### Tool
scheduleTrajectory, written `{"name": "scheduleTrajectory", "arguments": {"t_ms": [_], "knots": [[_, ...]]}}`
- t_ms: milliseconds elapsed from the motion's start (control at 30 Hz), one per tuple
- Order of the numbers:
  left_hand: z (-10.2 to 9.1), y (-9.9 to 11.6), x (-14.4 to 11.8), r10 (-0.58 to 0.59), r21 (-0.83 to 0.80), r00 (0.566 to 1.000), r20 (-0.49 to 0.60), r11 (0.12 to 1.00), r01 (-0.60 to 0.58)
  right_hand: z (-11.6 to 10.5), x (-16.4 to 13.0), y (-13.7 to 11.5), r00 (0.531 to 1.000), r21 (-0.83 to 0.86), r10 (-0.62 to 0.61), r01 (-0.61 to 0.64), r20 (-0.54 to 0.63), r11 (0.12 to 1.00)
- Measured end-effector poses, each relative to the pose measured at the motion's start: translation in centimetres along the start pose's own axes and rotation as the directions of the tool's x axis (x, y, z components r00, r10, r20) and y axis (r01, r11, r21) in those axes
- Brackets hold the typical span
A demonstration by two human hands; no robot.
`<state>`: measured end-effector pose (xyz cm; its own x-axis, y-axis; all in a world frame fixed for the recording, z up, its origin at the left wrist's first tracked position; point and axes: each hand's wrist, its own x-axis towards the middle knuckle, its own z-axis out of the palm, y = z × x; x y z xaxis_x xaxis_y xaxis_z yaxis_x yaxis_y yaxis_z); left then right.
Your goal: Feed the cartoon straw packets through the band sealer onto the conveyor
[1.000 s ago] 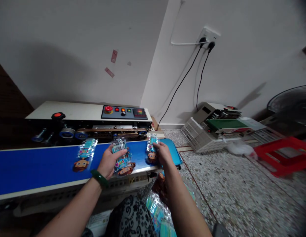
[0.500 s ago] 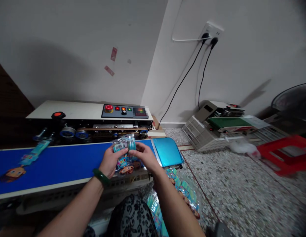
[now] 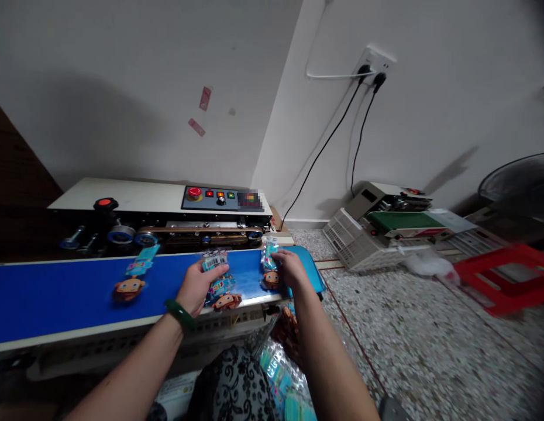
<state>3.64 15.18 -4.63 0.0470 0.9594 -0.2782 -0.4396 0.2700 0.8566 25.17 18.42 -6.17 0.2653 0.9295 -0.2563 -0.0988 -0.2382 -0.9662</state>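
Note:
My left hand (image 3: pixel 196 286), with a green bangle at its wrist, grips a bunch of clear plastic packets (image 3: pixel 223 285) over the blue belt (image 3: pixel 74 286). The packets show a barcode, turquoise print and a brown-haired cartoon head. Farther right, my right hand (image 3: pixel 293 270) has its fingers on the edge of a single packet (image 3: pixel 270 270) at the belt's right end. How the thumb lies there is hidden. Another packet (image 3: pixel 138 273) lies alone on the belt, left of my left hand, its top close to the machine's rollers (image 3: pixel 145 238).
Behind the belt stands a long machine (image 3: pixel 123 199) with a red stop button (image 3: pixel 194 193) and lit switches. A heap of packets (image 3: pixel 281 374) lies low beside my knee. On the floor to the right are a white crate (image 3: pixel 348 237), a green-belted machine (image 3: pixel 406 220) and a red stool (image 3: pixel 495 278).
Both hands were together at the bunch. My right hand has moved right with one packet. Earlier a packet lay at the belt's far left; now one lies closer to my left hand.

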Motion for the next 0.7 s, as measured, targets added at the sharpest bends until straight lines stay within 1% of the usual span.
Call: {"name": "scheduleTrajectory", "arguments": {"t_ms": [33,100,167,233,267,300,333,367,433,467,500,533,567,633,700], "knots": [[0.1,0.0,0.0,0.0,-0.002,1.0,-0.005,1.0,0.0,0.3,0.6,-0.2,0.999,-0.006,0.02,-0.02,0.028,1.0],[0.2,0.1,0.0,0.002,-0.011,1.0,-0.029,1.0,-0.002,1.2,1.5,-0.4,0.998,-0.01,0.049,-0.049,0.047,0.999],[0.1,0.0,0.1,0.011,-0.022,0.999,-0.05,1.0,-0.012,2.1,1.8,-0.4,0.999,-0.017,0.037,-0.037,0.022,0.999],[-0.1,0.0,0.3,0.016,-0.029,0.999,-0.044,0.999,-0.017,2.8,1.3,-0.2,0.999,-0.014,-0.009,0.008,-0.048,1.0],[-0.2,0.0,0.3,0.018,-0.032,0.999,-0.036,0.999,-0.02,3.2,0.7,0.0,0.997,-0.004,-0.044,0.043,-0.063,0.999],[-0.2,-0.1,0.4,0.022,-0.038,0.999,-0.027,0.999,-0.023,3.5,-0.1,0.2,0.997,0.014,-0.071,0.071,-0.039,0.997],[-0.2,-0.1,0.4,0.026,-0.044,0.999,-0.019,0.999,-0.026,3.9,-1.0,0.3,0.996,0.036,-0.083,0.082,0.03,0.996],[-0.2,-0.1,0.4,0.026,-0.049,1.0,-0.013,0.998,-0.026,4.3,-2.1,0.5,0.988,0.06,-0.077,0.069,0.137,0.996],[0.0,0.0,0.3,0.009,-0.055,1.0,-0.007,0.998,-0.009,5.1,-4.0,1.0,0.932,0.092,-0.03,-0.003,0.361,0.996],[0.1,0.0,0.2,-0.003,-0.056,1.0,-0.006,0.998,0.002,5.3,-4.7,1.2,0.906,0.1,-0.003,-0.043,0.423,0.994],[0.2,0.1,0.1,-0.011,-0.057,1.0,-0.009,0.998,0.01,5.5,-5.2,1.4,0.901,0.113,0.012,-0.067,0.435,0.991],[0.2,0.2,0.0,-0.014,-0.055,1.0,-0.016,0.998,0.013,5.4,-5.4,1.6,0.915,0.134,0.016,-0.077,0.402,0.988],[0.2,0.3,0.0,-0.015,-0.05,1.0,-0.023,0.999,0.014,5.2,-5.4,1.7,0.941,0.159,0.02,-0.077,0.337,0.984],[0.2,0.5,-0.1,-0.014,-0.029,0.999,-0.032,1.0,0.013,4.2,-4.8,1.8,0.985,0.19,0.028,-0.061,0.17,0.98],[0.1,0.5,-0.1,-0.02,-0.007,0.999,-0.025,1.0,0.02,2.6,-3.8,1.6,0.999,0.201,0.04,-0.045,0.029,0.979]]}}
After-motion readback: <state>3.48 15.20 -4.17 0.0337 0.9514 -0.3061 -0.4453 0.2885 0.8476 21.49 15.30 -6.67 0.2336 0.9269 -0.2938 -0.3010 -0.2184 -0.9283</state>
